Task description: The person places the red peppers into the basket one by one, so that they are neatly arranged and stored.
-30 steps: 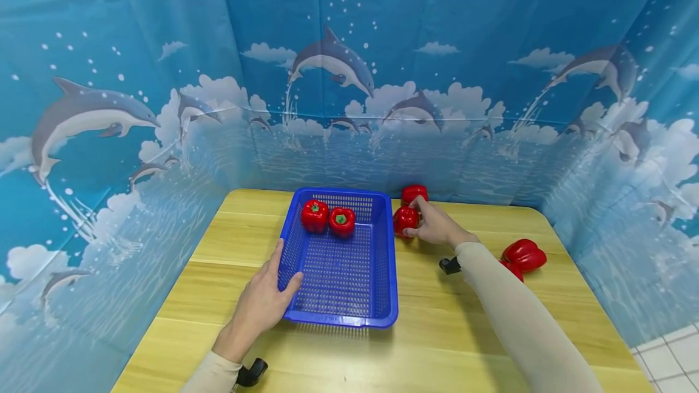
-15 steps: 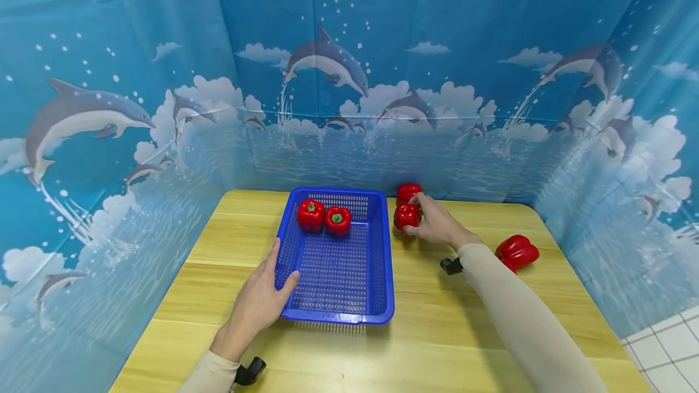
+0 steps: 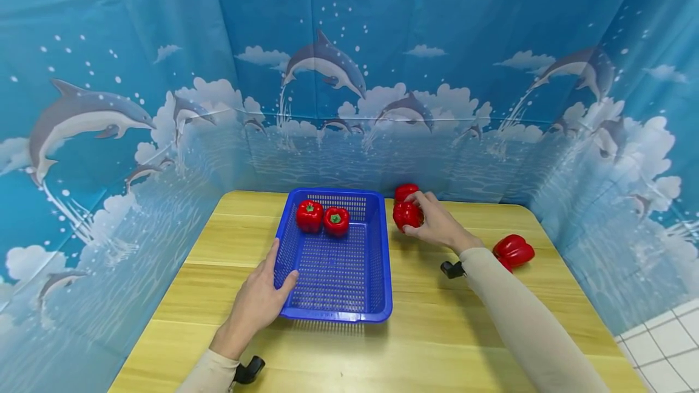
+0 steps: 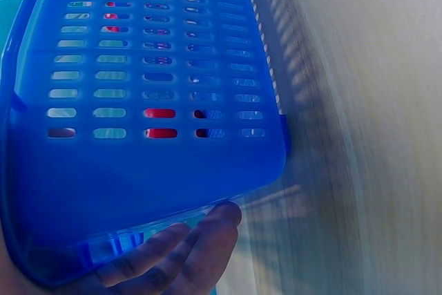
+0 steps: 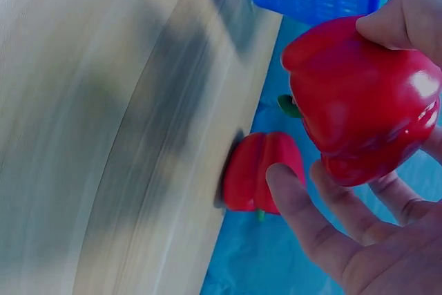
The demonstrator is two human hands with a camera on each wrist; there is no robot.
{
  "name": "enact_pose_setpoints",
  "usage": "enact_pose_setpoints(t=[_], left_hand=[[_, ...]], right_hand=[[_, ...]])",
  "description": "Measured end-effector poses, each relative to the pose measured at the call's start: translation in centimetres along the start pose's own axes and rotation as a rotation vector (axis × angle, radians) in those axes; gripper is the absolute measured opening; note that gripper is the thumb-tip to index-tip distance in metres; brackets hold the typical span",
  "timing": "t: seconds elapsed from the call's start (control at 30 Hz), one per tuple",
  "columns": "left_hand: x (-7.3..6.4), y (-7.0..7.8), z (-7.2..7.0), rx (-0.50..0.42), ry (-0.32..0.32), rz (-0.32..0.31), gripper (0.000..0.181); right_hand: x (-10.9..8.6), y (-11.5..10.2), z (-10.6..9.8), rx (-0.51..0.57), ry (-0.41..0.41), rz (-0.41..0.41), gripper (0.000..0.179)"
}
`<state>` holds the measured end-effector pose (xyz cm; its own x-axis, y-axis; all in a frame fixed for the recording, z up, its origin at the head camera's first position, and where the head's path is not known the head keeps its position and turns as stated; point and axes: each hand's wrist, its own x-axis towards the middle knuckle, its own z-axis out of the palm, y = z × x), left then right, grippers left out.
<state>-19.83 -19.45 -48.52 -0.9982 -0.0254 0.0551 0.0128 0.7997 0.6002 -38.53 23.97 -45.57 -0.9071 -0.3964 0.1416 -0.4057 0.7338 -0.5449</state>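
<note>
My right hand point(image 3: 438, 223) grips a red bell pepper point(image 3: 407, 216) just right of the basket. In the right wrist view, this bell pepper point(image 5: 359, 101) is off the table, its green stem pointing left, with the thumb over it and fingers under it. Behind it another red bell pepper point(image 3: 405, 191) lies at the table's back edge. My left hand point(image 3: 256, 296) holds the left side of a blue plastic basket point(image 3: 389, 272), thumb over the rim and fingers outside. Two red bell peppers point(image 3: 309, 217) with green stems sit at the basket's back left.
More red bell peppers point(image 3: 513, 251) lie on the right of the wooden table point(image 3: 448, 332), partly hidden by the right sleeve. A blue dolphin-print curtain point(image 3: 349, 150) hangs along the back and sides. Black wrist mounts point(image 3: 250, 370) stick out beneath both forearms.
The right hand has raised the bell pepper a little and tipped it over in its fingers. The left hand stays on the basket. The head view has turned slightly right.
</note>
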Motion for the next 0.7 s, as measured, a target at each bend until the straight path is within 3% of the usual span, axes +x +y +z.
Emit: enact_pose_setpoints(t=[0.7], left_hand=[[0.1,-0.2,0.1,-0.003,0.008,0.007,0.096]], right_hand=[[-1.6,-3.6,-0.1,0.025,0.035,-0.031,0.071]])
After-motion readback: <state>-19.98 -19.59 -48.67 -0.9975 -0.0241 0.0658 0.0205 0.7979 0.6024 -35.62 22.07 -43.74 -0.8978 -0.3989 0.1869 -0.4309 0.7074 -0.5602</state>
